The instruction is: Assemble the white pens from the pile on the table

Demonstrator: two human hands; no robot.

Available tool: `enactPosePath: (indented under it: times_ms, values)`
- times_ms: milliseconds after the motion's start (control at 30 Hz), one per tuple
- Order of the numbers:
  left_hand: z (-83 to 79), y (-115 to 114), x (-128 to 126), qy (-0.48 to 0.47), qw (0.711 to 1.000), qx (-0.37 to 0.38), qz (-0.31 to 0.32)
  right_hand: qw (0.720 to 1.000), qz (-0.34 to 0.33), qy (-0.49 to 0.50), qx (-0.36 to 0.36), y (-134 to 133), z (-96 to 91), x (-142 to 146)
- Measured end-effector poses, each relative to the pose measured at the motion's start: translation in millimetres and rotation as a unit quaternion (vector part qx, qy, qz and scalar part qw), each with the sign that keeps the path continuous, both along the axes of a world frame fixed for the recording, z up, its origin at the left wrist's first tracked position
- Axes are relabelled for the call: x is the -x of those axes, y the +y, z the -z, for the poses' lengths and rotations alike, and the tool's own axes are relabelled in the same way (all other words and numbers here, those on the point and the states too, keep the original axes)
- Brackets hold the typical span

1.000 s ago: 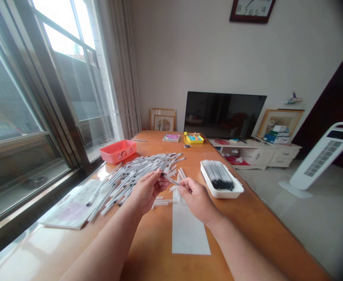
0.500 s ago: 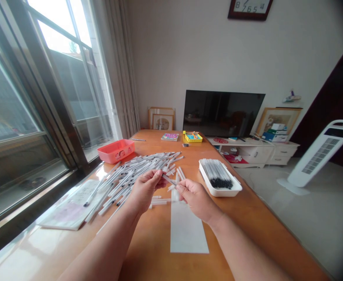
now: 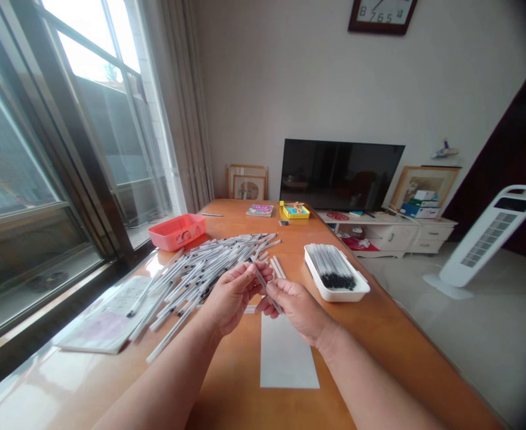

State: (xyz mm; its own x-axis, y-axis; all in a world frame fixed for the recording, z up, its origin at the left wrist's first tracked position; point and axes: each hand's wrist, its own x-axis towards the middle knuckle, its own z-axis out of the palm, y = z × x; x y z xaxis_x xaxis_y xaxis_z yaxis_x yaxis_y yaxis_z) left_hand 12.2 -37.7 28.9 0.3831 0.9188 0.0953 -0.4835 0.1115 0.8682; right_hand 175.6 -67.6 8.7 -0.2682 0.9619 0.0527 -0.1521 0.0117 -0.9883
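Between both hands is a slim translucent pen [image 3: 260, 276] with a dark end at its upper left. My left hand [image 3: 236, 292] pinches it near that dark end, thumb on top. Lower down, my right hand [image 3: 294, 304] grips the same pen, its tip poking out below the fingers. Beneath the hands lies a white sheet of paper [image 3: 287, 352]. A heap of similar pens [image 3: 200, 269] with black ends spreads just beyond and left of my left hand. To the right of my right hand stands a white tray [image 3: 346, 295] filled with neatly lined-up pens [image 3: 330, 263].
A red plastic basket [image 3: 177, 234] stands behind the heap at left. An open booklet [image 3: 101, 319] lies at the table's left side. Farther back are a pink book [image 3: 260, 210] and a yellow box [image 3: 296, 211]. The table's right edge [image 3: 401, 322] runs past the tray.
The pen has turned to a steeper angle between my hands. My right hand has shifted its fingers along it, and my left fingers have opened out a little behind it.
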Motion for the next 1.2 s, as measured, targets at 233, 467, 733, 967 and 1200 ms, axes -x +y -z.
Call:
enactPosePath:
  times_ms: [233, 467, 733, 967, 1200]
  values:
    - [-15.3, -3, 9, -0.077, 0.997, 0.027, -0.006, 0.997, 0.061, -0.044, -0.021, 1, 0.6, -1]
    - [-20.3, -3, 14, -0.061, 0.996, 0.061, 0.035, 0.994, 0.096, -0.050, -0.025, 4, 4.3, -3]
    - [-20.9, -5, 11, -0.061, 0.995, 0.057, 0.051, 0.992, 0.107, -0.060, -0.021, 4, 2.4, -2]
    - [-18.3, -4, 9, -0.037, 0.996, 0.063, 0.054, 0.991, 0.116, -0.063, -0.035, 2, -0.1, -5]
    - [-14.6, -10, -2, 0.049, 0.993, 0.085, 0.066, 0.988, 0.133, -0.048, -0.065, -2, -7.8, -6]
